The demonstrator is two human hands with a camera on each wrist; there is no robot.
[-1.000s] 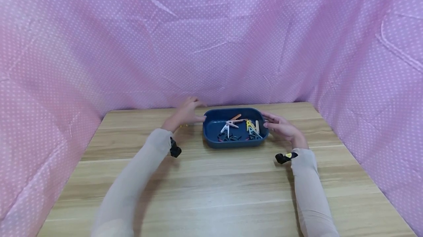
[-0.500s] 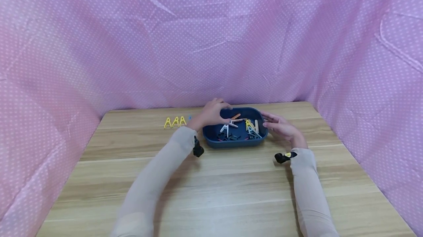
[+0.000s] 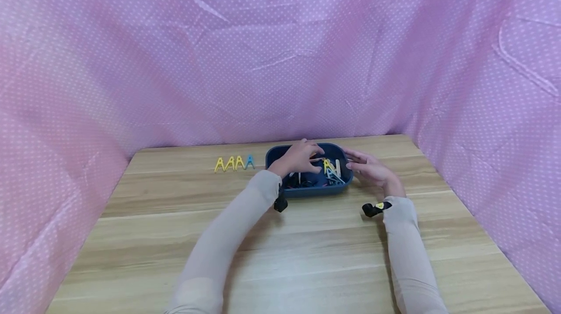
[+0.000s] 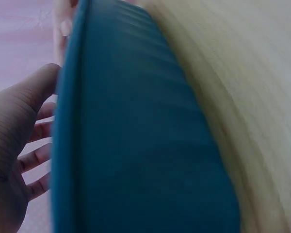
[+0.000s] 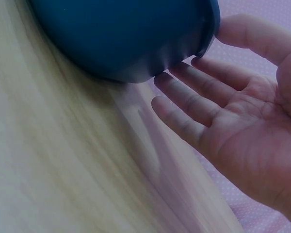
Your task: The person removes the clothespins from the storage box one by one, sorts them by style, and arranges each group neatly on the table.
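L hand [image 3: 300, 157] is over the blue bin [image 3: 315, 191], in the way from above; R hand [image 3: 371, 168] blocks its R end. Yellow clips [image 3: 231, 160] & a blue clip [image 3: 250, 159] block a bit to the L. Big gap on table [image 3: 324, 250] b/w arms [image 3: 233, 221].

Both arms stretched out front, left arm [image 3: 232, 236] slanting inward, right arm [image 3: 412, 250] way straighter. Left hand [image 3: 300, 158] has thumb and fingers apart, kinda loosely bent; right hand [image 3: 372, 168] has pretty much straight fingers, thumb sticking out separately.
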